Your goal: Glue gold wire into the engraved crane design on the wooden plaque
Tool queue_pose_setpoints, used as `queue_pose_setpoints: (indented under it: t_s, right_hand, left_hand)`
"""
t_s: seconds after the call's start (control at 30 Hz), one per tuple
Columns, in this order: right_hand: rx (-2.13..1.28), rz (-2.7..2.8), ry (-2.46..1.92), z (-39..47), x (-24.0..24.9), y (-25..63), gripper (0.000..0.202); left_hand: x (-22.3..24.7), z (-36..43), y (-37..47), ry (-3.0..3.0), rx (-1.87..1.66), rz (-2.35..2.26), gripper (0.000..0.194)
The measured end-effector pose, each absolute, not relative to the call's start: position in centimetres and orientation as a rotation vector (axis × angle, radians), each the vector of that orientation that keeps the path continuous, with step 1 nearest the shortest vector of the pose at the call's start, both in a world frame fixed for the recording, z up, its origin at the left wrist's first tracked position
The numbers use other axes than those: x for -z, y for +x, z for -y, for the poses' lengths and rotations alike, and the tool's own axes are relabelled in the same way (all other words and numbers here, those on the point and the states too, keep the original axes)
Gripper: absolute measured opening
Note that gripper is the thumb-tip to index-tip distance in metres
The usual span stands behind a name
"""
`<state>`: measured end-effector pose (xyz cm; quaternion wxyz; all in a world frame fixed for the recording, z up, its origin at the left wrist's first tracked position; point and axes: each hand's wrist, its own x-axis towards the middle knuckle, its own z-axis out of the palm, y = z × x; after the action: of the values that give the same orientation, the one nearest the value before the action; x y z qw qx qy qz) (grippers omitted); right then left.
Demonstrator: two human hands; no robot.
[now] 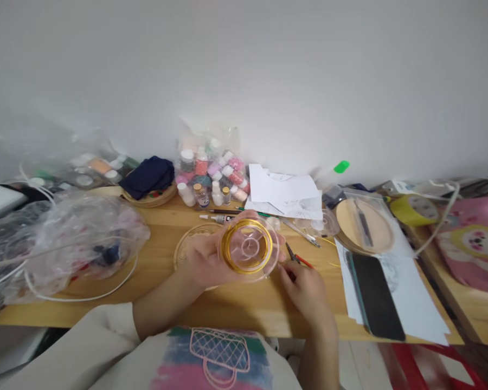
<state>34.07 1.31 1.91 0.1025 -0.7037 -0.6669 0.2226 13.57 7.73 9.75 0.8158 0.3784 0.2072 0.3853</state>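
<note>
My left hand point(205, 262) grips a clear plastic spool point(250, 247) wound with gold wire point(230, 246), its flat face turned towards me. The fingers wrap behind it and show faintly through the plastic. Close to the spool's right edge is my right hand point(307, 287), its fingers curled and pinched together. I cannot make out what is between them. Red-and-black pliers point(297, 256) lie just behind the right hand. Under my left hand is a round wooden disc point(183, 246) with a line pattern, partly covered.
Small bottles point(201, 195) and a bag of jars point(211, 162) stand by the wall. White papers point(284, 192), pens and a glue tube point(217, 218) lie before them. A plastic bag point(93, 233) with a cable is left; a phone point(376, 295) and wooden hoop point(366, 227) are right.
</note>
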Motion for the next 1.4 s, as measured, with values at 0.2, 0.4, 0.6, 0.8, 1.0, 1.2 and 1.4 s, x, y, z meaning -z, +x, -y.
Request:
queue_pose_setpoints:
  t_s: [0.2, 0.4, 0.6, 0.8, 1.0, 1.2, 1.4]
  right_hand:
    - [-0.694, 2.046, -2.07, -2.0, -2.3, 33.4, 0.043]
    - [-0.732, 2.005, -2.112, -1.9, -2.2, 33.1, 0.041]
    - [-0.88, 1.821, -1.966, -0.8, -2.0, 33.3, 0.044]
    - [-1.211, 1.48, -1.424, 0.0, -4.2, 30.5, 0.031]
    - [-1.42, 1.331, -0.983, -3.1, -6.9, 26.4, 0.051]
    - [-1.542, 1.342, -0.968, -7.3, -10.4, 21.5, 0.063]
    - [-1.685, 1.497, -0.943, -9.7, -10.8, 16.1, 0.08]
  left_hand:
    - [-8.5, -7.8, 12.5, 0.621, -0.743, -0.226, 0.066]
    - [-9.2, -7.4, 12.1, 0.593, -0.74, -0.179, 0.058]
    - [-10.3, -7.0, 11.6, 0.716, -0.846, -0.112, 0.055]
    - [-10.8, -6.9, 10.2, 1.304, -1.28, -0.549, 0.055]
    - [-10.7, -7.3, 8.3, 1.295, -1.39, -0.616, 0.056]
    - [-10.2, -7.0, 4.3, 1.287, -1.42, -0.784, 0.063]
    - [-8.5, -6.7, -1.0, 1.432, -1.462, -0.89, 0.069]
